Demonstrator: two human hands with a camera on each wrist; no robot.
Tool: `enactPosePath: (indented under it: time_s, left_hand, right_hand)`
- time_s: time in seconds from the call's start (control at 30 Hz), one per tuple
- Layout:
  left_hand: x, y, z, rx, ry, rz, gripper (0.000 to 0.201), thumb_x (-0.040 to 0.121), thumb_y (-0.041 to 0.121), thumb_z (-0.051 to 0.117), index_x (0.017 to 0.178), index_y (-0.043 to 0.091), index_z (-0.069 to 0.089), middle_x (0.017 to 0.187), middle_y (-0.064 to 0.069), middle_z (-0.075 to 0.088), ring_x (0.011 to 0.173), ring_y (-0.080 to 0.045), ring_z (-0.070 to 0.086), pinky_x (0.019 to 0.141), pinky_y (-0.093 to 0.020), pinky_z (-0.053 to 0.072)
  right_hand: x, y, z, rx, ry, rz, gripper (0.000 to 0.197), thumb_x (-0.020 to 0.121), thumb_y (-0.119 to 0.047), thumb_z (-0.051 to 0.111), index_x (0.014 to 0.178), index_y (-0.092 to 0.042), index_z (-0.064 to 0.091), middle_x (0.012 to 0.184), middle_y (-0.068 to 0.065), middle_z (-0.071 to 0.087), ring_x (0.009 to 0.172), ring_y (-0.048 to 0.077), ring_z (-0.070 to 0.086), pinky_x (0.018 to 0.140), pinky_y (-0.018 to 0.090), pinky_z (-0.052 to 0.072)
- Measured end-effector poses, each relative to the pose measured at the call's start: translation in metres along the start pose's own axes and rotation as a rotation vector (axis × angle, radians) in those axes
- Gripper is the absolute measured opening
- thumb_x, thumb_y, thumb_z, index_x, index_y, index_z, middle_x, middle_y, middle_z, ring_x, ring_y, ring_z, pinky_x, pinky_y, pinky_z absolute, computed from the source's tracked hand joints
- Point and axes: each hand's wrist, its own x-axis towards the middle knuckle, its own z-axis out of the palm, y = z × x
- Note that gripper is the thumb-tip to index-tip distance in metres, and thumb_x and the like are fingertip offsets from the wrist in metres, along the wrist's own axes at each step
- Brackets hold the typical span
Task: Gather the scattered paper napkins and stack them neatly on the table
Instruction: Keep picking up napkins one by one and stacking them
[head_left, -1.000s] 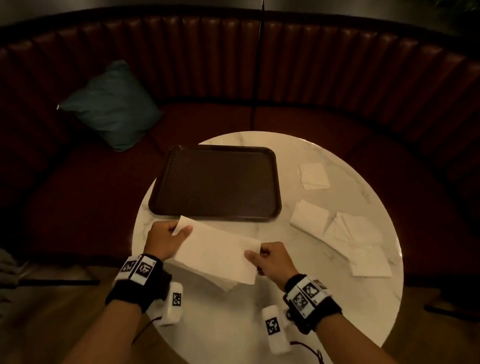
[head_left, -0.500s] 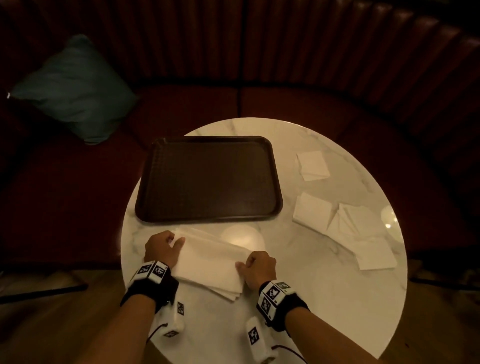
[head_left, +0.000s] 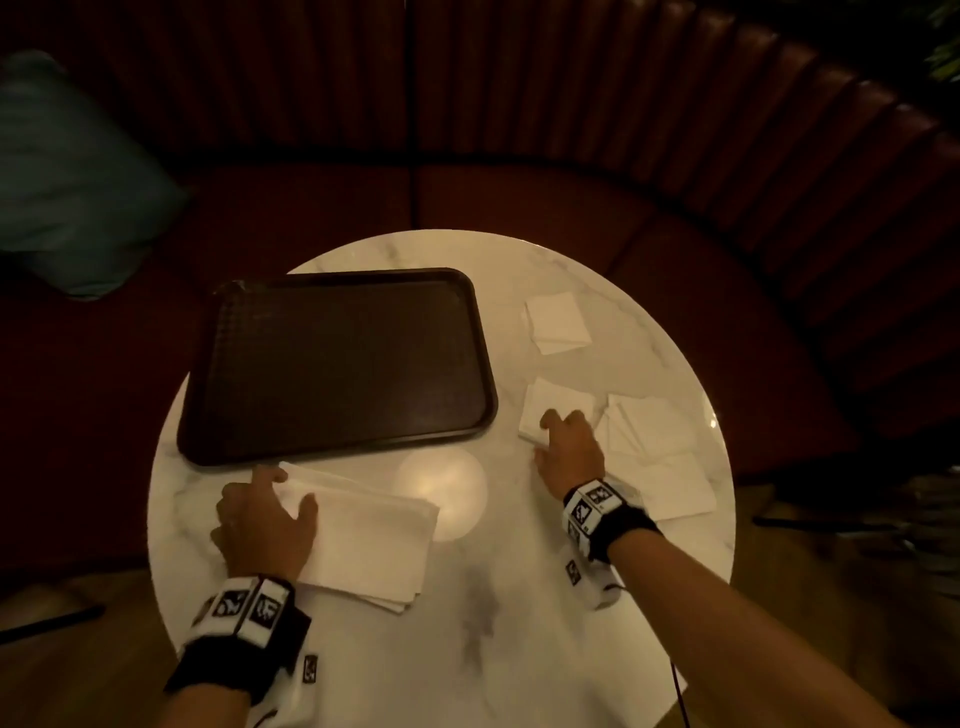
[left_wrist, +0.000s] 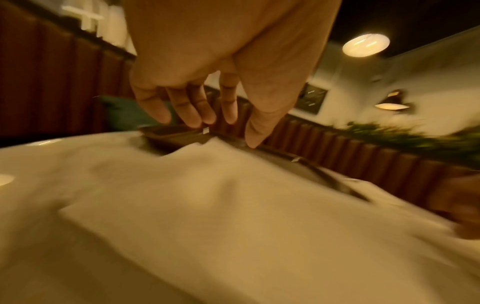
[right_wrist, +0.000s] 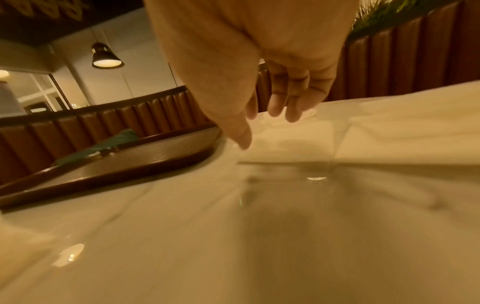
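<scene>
Right hand (head_left: 569, 452), grip apart, fingertips on napkin (head_left: 558, 410) at 12 o'clock; stack (head_left: 363, 535) lies at 8 o'clock under flat left hand (head_left: 262, 519).

Dark brown tray (head_left: 337, 364) on table's left half; teal cushion (head_left: 67, 176) on dark red booth seat (head_left: 519, 208) behind.
</scene>
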Motion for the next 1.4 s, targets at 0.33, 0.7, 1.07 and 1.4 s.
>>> enactPosePath:
  time_s: [0.33,0.7,1.07,1.4]
  left_hand:
    - [-0.130,-0.006,0.028,-0.172,-0.518,0.218,0.034,0.064,0.020,0.081,0.073,0.043,0.057,0.061,-0.004,0.067,0.046,0.000,0.052,0.054,-0.008,0.039]
    - [-0.122,0.007,0.009,-0.257,-0.356,0.234,0.030,0.069,0.017,0.080,0.076,0.039,0.060,0.050,0.002,0.061,0.049,-0.001,0.056,0.052,-0.010,0.040]
    - [-0.127,0.127,-0.059,-1.175,-0.696,0.226,0.091,0.047,0.064,0.079,0.127,0.034,0.047,0.109,-0.006,0.068,0.093,-0.035,0.069,0.075,-0.039,0.058]
    - [-0.134,0.106,-0.051,-1.141,-0.334,0.400,0.031,0.071,-0.013,0.066,0.065,0.016,0.073,0.091,-0.001,0.076,0.094,-0.020,0.070,0.083,-0.030,0.055]
  right_hand:
    - [0.038,0.036,-0.003,-0.279,-0.152,-0.170,0.032,0.096,-0.005,0.037,0.125,-0.007,0.049,0.128,0.016,0.046,0.120,0.033,0.043,0.091,0.042,0.043]
    - [-0.008,0.016,-0.051,0.336,0.055,-0.514,0.017,0.093,-0.012,0.054,0.101,-0.003,0.066,0.088,0.016,0.067,0.079,0.027,0.060,0.071,0.033,0.045]
    - [-0.115,-0.007,-0.134,0.922,-0.227,-0.611,0.016,0.089,-0.014,0.061,0.092,-0.026,0.072,0.083,-0.016,0.072,0.084,0.005,0.067,0.076,0.020,0.055]
    - [-0.129,-0.021,-0.134,1.337,-0.086,-0.333,0.025,0.095,-0.017,0.048,0.093,-0.007,0.071,0.093,0.003,0.074,0.090,0.020,0.069,0.077,0.038,0.059]
